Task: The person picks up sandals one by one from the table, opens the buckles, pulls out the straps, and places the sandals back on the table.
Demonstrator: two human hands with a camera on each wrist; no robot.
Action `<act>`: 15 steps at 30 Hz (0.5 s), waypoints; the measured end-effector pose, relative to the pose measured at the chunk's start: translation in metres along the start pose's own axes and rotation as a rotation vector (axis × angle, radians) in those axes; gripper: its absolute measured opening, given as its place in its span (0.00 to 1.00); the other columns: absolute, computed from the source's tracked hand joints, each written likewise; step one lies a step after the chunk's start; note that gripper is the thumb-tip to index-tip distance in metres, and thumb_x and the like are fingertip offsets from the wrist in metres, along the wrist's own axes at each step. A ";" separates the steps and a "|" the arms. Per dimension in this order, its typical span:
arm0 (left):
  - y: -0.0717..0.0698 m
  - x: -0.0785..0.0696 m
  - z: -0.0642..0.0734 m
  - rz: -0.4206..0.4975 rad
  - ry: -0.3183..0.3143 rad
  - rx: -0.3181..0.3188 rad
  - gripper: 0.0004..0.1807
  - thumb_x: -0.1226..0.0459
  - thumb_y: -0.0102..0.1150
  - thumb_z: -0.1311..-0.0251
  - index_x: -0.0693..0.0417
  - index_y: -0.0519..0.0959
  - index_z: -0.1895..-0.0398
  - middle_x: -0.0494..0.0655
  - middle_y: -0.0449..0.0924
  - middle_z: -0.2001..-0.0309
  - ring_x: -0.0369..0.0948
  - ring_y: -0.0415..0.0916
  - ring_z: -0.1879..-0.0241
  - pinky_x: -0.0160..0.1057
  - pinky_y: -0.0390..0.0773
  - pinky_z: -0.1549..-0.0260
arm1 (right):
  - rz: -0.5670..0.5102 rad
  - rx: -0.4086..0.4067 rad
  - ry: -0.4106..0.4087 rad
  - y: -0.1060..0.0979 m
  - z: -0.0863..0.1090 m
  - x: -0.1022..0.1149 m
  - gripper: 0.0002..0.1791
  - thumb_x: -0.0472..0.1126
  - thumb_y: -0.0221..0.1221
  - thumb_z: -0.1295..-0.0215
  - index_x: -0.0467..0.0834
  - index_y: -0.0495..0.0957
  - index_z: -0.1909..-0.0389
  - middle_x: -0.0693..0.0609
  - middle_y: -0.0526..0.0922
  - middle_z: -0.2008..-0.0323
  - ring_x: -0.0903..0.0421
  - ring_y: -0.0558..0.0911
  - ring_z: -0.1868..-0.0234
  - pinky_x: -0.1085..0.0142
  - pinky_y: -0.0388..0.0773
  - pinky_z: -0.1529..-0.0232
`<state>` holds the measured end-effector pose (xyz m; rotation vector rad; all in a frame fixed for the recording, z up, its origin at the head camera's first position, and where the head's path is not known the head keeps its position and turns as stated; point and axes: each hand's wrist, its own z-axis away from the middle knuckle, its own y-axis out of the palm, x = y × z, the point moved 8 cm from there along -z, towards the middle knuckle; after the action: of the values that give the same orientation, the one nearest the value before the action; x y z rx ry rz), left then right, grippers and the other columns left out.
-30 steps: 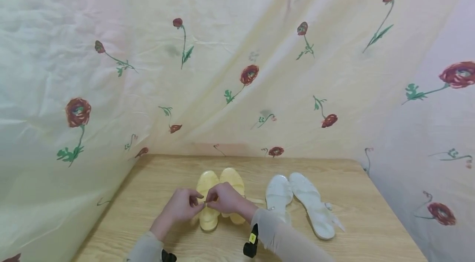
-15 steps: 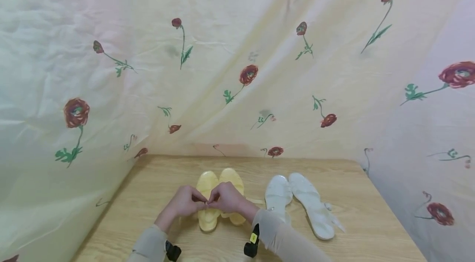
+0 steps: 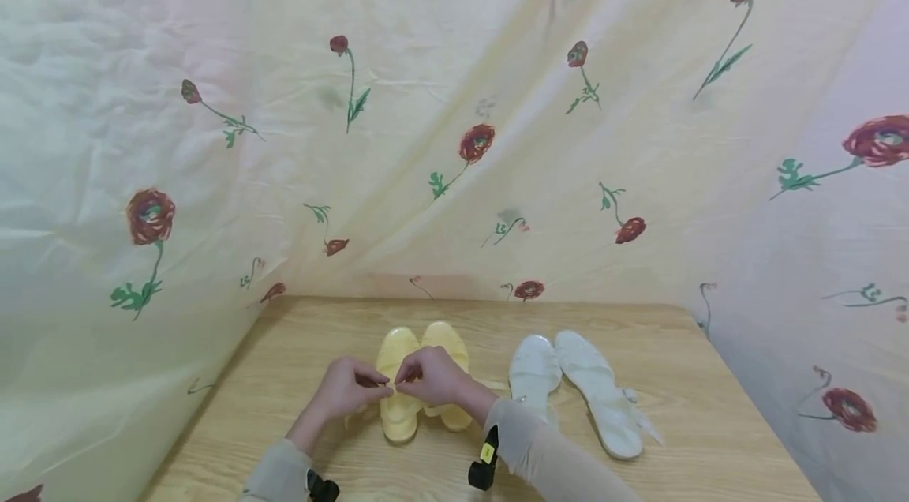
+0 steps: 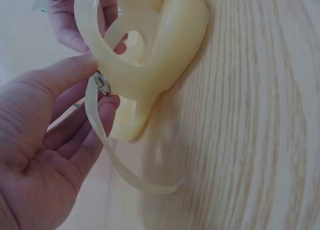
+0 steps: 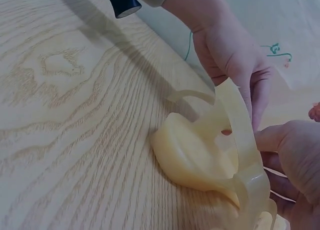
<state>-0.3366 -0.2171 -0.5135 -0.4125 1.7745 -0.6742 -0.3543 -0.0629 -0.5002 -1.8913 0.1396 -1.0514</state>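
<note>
A pair of pale yellow jelly sandals lies side by side, and both hands work over the left sandal [image 3: 399,427]. My left hand [image 3: 339,389] pinches its ankle strap [image 4: 87,107] beside a small silver buckle [image 4: 102,83]; the strap's loose tail curves down toward the table. Opposite it, my right hand [image 3: 435,377] pinches the strap loop with thumb and forefinger, fingertips close to the left ones. In the right wrist view the raised strap [image 5: 239,125] stands above the sandal's heel [image 5: 175,145]. The right yellow sandal [image 3: 442,336] is partly hidden behind the right hand.
A pair of white sandals [image 3: 534,364] lies to the right on the wooden table [image 3: 319,336], its left one partly behind the right sleeve [image 3: 533,439]. Flower-printed cloth [image 3: 412,194] hangs around the table's back and sides.
The left hand moved right until its fingertips met the right hand's, then drew slightly back left. The right hand stays nearly in place, and the sandals have not moved noticeably.
</note>
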 end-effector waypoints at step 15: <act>-0.002 0.008 0.005 0.056 -0.061 -0.010 0.07 0.60 0.80 0.43 0.52 0.93 0.64 0.46 0.93 0.65 0.32 0.85 0.68 0.30 0.84 0.64 | -0.038 0.003 0.049 -0.003 0.006 -0.004 0.05 0.35 0.70 0.32 0.46 0.88 0.68 0.55 0.92 0.67 0.69 0.83 0.65 0.75 0.80 0.61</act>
<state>-0.3339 -0.2245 -0.5189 -0.3845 1.7256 -0.6072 -0.3539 -0.0553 -0.5011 -1.8726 0.1305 -1.1233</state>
